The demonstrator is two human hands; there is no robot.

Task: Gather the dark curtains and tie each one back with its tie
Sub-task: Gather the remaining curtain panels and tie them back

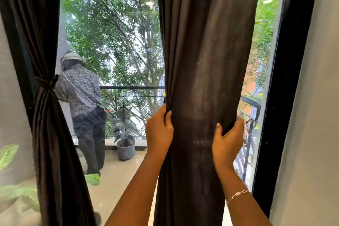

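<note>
A dark curtain (pixel 205 60) hangs loose in front of me, right of centre. My left hand (pixel 159 130) grips its left edge, fingers curled round the fold. On its right edge my right hand (pixel 228 137) grips the fabric, a bracelet on that wrist. At the far left a second dark curtain (pixel 36 24) is gathered and cinched at mid height by a dark tie (pixel 46 82). No tie for the right curtain is visible.
A black window frame (pixel 286 79) and grey wall (pixel 311 115) stand to the right. Beyond the glass are a balcony railing (pixel 132 88), a potted plant (pixel 126 145) and a person (pixel 82 101) standing with their back turned. Green leaves (pixel 11 189) show at lower left.
</note>
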